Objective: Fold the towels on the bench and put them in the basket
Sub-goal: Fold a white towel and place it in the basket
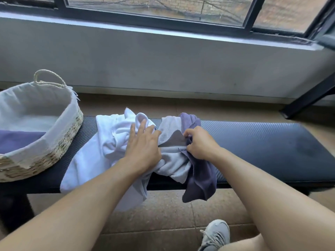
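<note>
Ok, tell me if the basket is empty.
Not empty: a folded purple towel lies inside the basket.

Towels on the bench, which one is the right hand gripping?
The dark purple towel, at the right end of the pile and hanging over the bench's front edge. The right hand pinches its upper edge; the left hand rests flat on the white towel.

The basket (54, 142) is running off the left edge, cutting off the folded purple towel (16, 140) inside. The right hand's (199, 144) fingertips are disappearing into crumpled cloth. The shoe (214, 234) is leaving the near edge.
</note>
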Available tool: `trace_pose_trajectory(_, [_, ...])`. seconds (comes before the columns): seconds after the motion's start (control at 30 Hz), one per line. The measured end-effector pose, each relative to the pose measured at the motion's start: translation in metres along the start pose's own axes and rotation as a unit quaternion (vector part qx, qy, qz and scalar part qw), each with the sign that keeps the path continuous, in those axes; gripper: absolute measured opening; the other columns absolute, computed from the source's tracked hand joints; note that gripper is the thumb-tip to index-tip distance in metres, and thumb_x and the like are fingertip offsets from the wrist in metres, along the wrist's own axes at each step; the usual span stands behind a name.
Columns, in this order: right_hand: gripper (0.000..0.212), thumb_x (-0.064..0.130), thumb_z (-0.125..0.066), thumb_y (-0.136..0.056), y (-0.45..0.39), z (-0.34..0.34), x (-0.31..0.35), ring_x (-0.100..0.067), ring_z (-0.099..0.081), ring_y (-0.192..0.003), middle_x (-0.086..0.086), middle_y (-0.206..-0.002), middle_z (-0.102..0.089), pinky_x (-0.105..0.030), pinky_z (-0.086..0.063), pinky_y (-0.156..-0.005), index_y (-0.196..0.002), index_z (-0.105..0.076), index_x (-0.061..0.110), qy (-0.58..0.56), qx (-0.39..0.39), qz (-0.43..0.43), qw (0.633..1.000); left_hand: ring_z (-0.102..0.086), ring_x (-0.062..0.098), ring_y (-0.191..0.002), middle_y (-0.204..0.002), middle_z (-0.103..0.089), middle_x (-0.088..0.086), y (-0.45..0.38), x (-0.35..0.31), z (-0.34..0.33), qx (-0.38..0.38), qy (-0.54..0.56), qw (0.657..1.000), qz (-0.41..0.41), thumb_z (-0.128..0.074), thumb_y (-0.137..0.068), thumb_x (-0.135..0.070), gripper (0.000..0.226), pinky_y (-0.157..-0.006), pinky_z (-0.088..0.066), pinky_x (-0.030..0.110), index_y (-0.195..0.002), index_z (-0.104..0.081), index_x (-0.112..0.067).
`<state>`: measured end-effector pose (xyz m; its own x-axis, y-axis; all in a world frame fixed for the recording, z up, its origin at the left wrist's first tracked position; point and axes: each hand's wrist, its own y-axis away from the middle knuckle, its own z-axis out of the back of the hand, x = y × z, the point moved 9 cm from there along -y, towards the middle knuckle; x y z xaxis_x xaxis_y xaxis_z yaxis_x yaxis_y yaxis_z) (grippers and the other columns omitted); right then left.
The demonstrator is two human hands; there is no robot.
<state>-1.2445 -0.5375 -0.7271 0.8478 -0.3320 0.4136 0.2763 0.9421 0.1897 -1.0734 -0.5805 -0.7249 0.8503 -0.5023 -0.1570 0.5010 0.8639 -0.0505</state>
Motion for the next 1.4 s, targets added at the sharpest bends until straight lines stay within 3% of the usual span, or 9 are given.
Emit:
trace_pose_trajectory(0.17, [0.012,0.016,-0.055,-0.078,0.000,0.004,-0.007,-0.025,-0.062,-0.085,0.002,-0.088,-0.063,-0.040,-0.055,-0.075,-0.072,-0.057,0.027,-0.045,-0.034,-0.004,0.998,-0.014,0.029,-0.153,-0.161,-0.030,0.007,-0.010,0.031,0.007,-0.045,0.053,0.997,0.039,-0.061,-0.089,-0.035,0.063,-0.123,-0.010,0.052,-0.148,-0.042,-0.022])
trace_pose_trajectory(0.37, [0.029,0.030,-0.063,-0.092,-0.001,0.022,0.011,-0.018,-0.051,-0.122,0.006,-0.127,-0.056,-0.043,-0.045,-0.104,-0.121,-0.063,0.028,-0.085,-0.087,0.079,0.989,-0.046,0.020,-0.137,-0.148,-0.053,0.005,-0.011,0.068,0.043,-0.101,0.279,0.952,0.073,-0.054,-0.077,0.007,0.071,-0.106,-0.028,0.014,-0.144,-0.052,-0.017])
trace_pose_trajectory(0.53, [0.071,0.044,-0.082,-0.081,0.024,0.052,0.056,-0.003,-0.040,-0.134,0.029,-0.135,-0.049,-0.025,-0.032,-0.115,-0.143,-0.047,0.043,-0.178,-0.117,0.230,0.950,-0.060,0.006,-0.120,-0.128,-0.066,-0.001,0.022,0.004,0.114,-0.252,0.345,0.898,-0.109,-0.048,-0.070,0.015,0.071,-0.102,-0.040,0.012,-0.135,-0.058,-0.012])
trace_pose_trajectory(0.7, [0.019,0.023,-0.074,-0.089,0.039,0.074,0.056,-0.005,-0.065,-0.090,0.011,-0.095,-0.073,-0.030,-0.052,-0.080,-0.107,-0.072,0.016,-0.326,-0.111,0.247,0.906,-0.060,0.005,-0.123,-0.128,-0.066,-0.006,0.029,-0.023,0.099,-0.155,0.525,0.834,-0.068,-0.051,-0.074,0.003,0.074,-0.097,-0.052,0.027,-0.140,-0.047,-0.031])
trace_pose_trajectory(0.87, [0.008,0.006,-0.073,-0.090,0.050,0.094,0.011,0.000,-0.066,-0.078,0.012,-0.084,-0.074,-0.016,-0.050,-0.068,-0.096,-0.075,0.011,-0.411,-0.161,0.167,0.882,-0.067,-0.003,-0.098,-0.106,-0.072,-0.018,0.021,-0.038,0.061,0.000,0.503,0.864,0.015,-0.078,-0.077,-0.040,0.049,-0.089,-0.055,0.027,-0.122,-0.058,-0.038])
trace_pose_trajectory(1.1, [0.005,0.016,-0.068,-0.093,0.050,0.104,-0.062,-0.017,-0.065,-0.081,-0.002,-0.086,-0.071,-0.038,-0.054,-0.076,-0.089,-0.071,0.017,-0.570,-0.239,-0.008,0.786,-0.064,0.018,-0.105,-0.110,-0.070,-0.015,0.021,-0.053,0.040,0.061,0.337,0.940,0.009,-0.063,-0.069,-0.037,0.066,-0.088,-0.055,0.040,-0.131,-0.048,-0.053])
trace_pose_trajectory(1.17, [0.012,0.022,-0.066,-0.095,0.049,0.104,-0.076,-0.018,-0.067,-0.086,-0.004,-0.092,-0.073,-0.042,-0.056,-0.082,-0.098,-0.073,0.012,-0.578,-0.236,-0.030,0.780,-0.068,0.023,-0.108,-0.108,-0.074,-0.007,0.019,-0.051,0.041,0.090,0.439,0.891,0.070,-0.068,-0.065,-0.035,0.060,-0.086,-0.056,0.035,-0.124,-0.061,-0.042])
trace_pose_trajectory(1.3, [0.017,0.020,-0.061,-0.100,0.049,0.107,-0.094,-0.017,-0.070,-0.087,-0.004,-0.094,-0.076,-0.037,-0.058,-0.082,-0.100,-0.076,0.012,-0.603,-0.251,-0.051,0.755,-0.064,0.032,-0.116,-0.126,-0.068,0.014,0.037,-0.092,0.044,0.358,0.706,0.608,0.062,-0.065,-0.088,-0.039,0.049,-0.097,-0.052,0.039,-0.128,-0.068,-0.011])
trace_pose_trajectory(1.4, [0.018,0.018,-0.058,-0.101,0.047,0.110,-0.107,-0.017,-0.071,-0.082,-0.001,-0.087,-0.076,-0.031,-0.056,-0.071,-0.096,-0.074,0.013,-0.629,-0.244,-0.079,0.734,-0.053,0.035,-0.134,-0.148,-0.052,0.021,0.030,-0.094,0.054,0.360,0.773,0.523,0.015,-0.052,-0.099,-0.037,0.054,-0.116,-0.038,0.048,-0.145,-0.053,-0.008])
